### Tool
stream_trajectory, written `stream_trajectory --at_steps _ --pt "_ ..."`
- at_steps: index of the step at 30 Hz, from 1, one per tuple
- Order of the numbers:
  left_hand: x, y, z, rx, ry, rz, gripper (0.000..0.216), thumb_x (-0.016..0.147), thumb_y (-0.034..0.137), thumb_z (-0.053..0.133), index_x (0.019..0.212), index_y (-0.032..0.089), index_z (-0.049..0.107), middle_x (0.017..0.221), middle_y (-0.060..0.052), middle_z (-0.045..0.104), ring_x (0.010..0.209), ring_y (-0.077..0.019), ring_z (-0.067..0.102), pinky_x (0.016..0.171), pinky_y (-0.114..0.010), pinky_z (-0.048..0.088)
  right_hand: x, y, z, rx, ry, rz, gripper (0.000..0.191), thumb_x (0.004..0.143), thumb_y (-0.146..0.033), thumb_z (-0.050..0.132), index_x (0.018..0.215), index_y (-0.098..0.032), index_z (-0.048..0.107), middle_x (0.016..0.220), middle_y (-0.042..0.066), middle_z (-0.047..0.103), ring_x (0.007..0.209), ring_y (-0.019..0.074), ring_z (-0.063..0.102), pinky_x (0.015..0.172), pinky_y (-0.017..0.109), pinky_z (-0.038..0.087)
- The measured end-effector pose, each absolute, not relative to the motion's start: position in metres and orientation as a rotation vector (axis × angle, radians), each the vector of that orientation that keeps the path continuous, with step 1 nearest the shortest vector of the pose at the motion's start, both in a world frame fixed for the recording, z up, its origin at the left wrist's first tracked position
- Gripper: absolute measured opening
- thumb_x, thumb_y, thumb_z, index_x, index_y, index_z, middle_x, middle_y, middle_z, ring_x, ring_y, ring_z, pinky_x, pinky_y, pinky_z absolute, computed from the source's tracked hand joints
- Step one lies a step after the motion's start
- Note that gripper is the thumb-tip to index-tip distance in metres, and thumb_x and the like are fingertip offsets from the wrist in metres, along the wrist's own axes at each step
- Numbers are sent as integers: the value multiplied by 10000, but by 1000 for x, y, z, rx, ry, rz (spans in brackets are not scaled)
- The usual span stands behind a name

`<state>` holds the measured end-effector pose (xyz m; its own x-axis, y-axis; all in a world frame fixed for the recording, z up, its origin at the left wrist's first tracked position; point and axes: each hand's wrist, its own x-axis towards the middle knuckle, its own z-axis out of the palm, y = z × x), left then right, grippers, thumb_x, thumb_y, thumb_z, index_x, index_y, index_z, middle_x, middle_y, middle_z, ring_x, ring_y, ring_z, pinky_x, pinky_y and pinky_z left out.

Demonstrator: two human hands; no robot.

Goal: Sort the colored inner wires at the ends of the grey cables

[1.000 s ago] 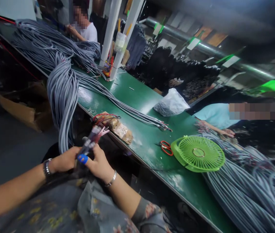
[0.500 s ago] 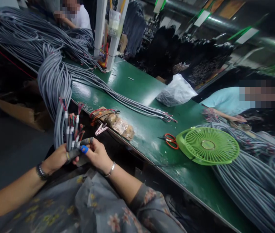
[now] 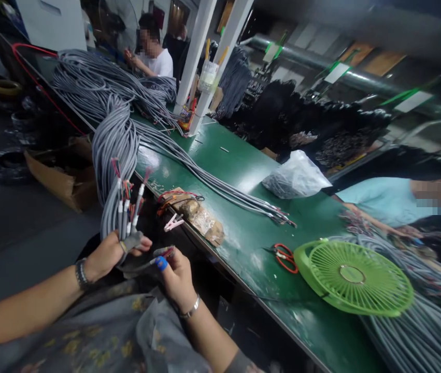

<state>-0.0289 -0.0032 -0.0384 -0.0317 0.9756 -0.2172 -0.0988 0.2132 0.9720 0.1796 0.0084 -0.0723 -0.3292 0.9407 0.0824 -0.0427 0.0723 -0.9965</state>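
Note:
My left hand (image 3: 105, 257), with grey wrapping on a finger, is closed around several grey cables (image 3: 121, 220). Their stripped ends point up, showing white sleeves and red, green and dark wires. To its right, my right hand (image 3: 179, 280) has a blue-wrapped thumb and pinches the end of one grey cable, where reddish wires show at the fingertips. That cable appears to run back toward the left hand. Behind the left hand hangs a thick grey cable bundle (image 3: 114, 140) draped over the table edge. A pink clip (image 3: 174, 223) sits at the edge near my right hand.
On the green table (image 3: 243, 223) lie loose cable ends, a taped block (image 3: 200, 220), orange-handled scissors (image 3: 285, 258), a green fan (image 3: 354, 277) and a plastic bag (image 3: 297, 175). Co-workers sit at the far left and right. A cardboard box (image 3: 62, 178) stands on the floor.
My hands were close together at the cable ends; my right hand has moved right, away from the left, with one cable end in its fingers. The view has also shifted.

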Motion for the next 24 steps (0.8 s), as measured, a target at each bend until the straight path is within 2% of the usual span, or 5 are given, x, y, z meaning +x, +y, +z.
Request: stream_trajectory --at_steps 3,6,9,18,24 --pt "-27 0 -25 996 1169 1005 498 593 691 1013 755 242 875 885 -153 920 854 -335 843 835 -430 689 169 11 -69 -950 -1386 1563 537 769 -750 943 816 -256 738 746 15 728 671 188 614 683 331 573" --pt "-23 2 -20 1157 1189 862 439 577 638 1018 611 260 798 650 -79 823 618 -249 694 662 -372 626 156 19 -69 -987 -1209 1786 645 638 -784 1012 828 -266 678 679 -32 651 580 154 554 578 299 535" --pt "-22 2 -21 1220 1244 835 469 622 692 961 613 257 785 577 -62 762 545 -211 610 558 -323 541 151 24 -69 -977 -1079 1866 710 584 -791 1033 851 -263 640 672 -54 641 553 121 562 565 258 507" --pt "-30 -3 -46 1293 1421 840 441 680 708 851 660 287 722 580 -81 773 563 -254 691 599 -350 581 157 29 -54 -1094 -1151 1731 559 729 -594 1055 829 -245 631 650 -74 632 562 106 559 558 231 482" --pt "-26 -3 -29 1164 1445 858 462 623 641 926 805 287 692 613 -45 795 564 -262 743 581 -357 617 159 38 -50 -1129 -1197 1777 538 714 -569 1056 780 -235 640 630 -56 641 563 110 542 565 244 457"
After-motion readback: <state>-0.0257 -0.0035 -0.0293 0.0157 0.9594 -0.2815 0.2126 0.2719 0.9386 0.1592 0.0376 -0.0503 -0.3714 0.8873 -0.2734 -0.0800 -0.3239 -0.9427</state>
